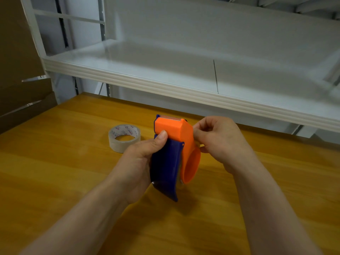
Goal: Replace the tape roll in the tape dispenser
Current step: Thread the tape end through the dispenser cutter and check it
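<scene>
An orange and dark blue tape dispenser (174, 150) is held upright above the wooden table. My left hand (141, 157) wraps around its blue handle, thumb pressed on the orange top. My right hand (219, 140) is at the dispenser's right side, fingers curled and pinched against the orange body near the roll housing. What the fingertips pinch is hidden. A roll of clear tape (124, 138) with a printed core lies flat on the table, just left of the dispenser and behind my left hand.
The wooden table (73, 181) fills the lower view. A white metal shelf (165, 80) overhangs the table's far edge. Brown cardboard (20, 70) stands at the far left.
</scene>
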A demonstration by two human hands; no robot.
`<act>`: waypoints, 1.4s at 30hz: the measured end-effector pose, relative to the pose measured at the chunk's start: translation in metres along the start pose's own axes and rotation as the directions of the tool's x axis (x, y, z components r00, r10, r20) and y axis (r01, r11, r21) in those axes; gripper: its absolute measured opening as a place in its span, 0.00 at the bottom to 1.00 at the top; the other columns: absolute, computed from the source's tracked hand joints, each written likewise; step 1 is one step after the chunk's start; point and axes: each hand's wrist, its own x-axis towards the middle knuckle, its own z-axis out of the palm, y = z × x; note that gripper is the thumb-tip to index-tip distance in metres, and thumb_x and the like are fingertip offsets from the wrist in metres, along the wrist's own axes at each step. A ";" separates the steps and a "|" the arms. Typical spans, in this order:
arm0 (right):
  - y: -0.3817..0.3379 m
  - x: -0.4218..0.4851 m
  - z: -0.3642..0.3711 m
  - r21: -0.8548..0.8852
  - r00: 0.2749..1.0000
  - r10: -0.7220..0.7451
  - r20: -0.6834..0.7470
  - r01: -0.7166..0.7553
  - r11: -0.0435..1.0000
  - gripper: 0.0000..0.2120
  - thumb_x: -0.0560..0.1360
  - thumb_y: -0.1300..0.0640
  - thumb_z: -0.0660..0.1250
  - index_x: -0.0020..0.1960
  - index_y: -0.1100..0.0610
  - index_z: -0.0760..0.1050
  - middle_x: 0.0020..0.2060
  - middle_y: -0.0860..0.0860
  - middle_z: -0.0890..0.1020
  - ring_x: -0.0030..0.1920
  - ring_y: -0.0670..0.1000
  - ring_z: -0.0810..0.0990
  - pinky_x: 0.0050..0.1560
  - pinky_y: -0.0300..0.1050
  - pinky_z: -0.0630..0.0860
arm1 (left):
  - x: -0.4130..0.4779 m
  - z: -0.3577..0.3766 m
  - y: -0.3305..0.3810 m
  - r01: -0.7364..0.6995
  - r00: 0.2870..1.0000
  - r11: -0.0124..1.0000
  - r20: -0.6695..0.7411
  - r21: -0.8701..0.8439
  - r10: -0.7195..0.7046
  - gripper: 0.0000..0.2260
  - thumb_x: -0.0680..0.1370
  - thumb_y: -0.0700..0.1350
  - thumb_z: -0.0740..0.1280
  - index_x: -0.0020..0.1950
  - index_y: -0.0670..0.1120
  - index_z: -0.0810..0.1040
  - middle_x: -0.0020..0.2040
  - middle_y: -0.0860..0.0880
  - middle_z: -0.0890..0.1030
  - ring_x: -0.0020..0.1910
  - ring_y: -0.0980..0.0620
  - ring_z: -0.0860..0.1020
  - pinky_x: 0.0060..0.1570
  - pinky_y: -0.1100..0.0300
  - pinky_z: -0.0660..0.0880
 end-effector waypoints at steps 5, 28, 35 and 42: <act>-0.003 -0.003 -0.002 -0.004 1.000 0.001 0.005 -0.001 1.000 0.07 0.77 0.52 0.71 0.42 0.52 0.80 0.41 0.49 0.85 0.46 0.49 0.84 0.52 0.54 0.83 | 0.000 -0.001 0.000 -0.001 1.000 0.998 0.003 -0.057 0.001 0.16 0.70 0.54 0.68 0.51 0.46 0.86 0.49 0.45 0.85 0.49 0.43 0.82 0.56 0.42 0.78; -0.007 -0.006 -0.006 0.048 0.998 -0.043 -0.049 0.046 0.998 0.09 0.79 0.51 0.69 0.42 0.53 0.79 0.39 0.50 0.83 0.43 0.51 0.81 0.46 0.53 0.79 | -0.001 -0.001 -0.009 -0.331 0.933 0.863 0.268 0.381 0.240 0.14 0.72 0.58 0.68 0.51 0.51 0.83 0.43 0.52 0.85 0.42 0.55 0.83 0.42 0.63 0.79; -0.002 -0.003 -0.008 0.207 0.992 -0.111 -0.058 0.121 0.971 0.06 0.78 0.54 0.71 0.42 0.52 0.79 0.37 0.48 0.82 0.41 0.50 0.79 0.48 0.54 0.80 | 0.002 0.000 -0.014 -0.496 0.868 0.681 0.323 0.538 0.377 0.15 0.74 0.62 0.68 0.58 0.60 0.81 0.59 0.56 0.80 0.63 0.50 0.78 0.59 0.48 0.78; -0.007 -0.006 -0.007 0.236 0.979 -0.190 -0.075 0.202 0.950 0.06 0.71 0.55 0.77 0.42 0.53 0.81 0.44 0.49 0.87 0.50 0.49 0.85 0.55 0.52 0.82 | 0.002 -0.003 -0.011 -0.536 0.842 0.620 0.312 0.573 0.440 0.15 0.75 0.60 0.66 0.60 0.60 0.79 0.59 0.58 0.79 0.64 0.53 0.77 0.62 0.47 0.76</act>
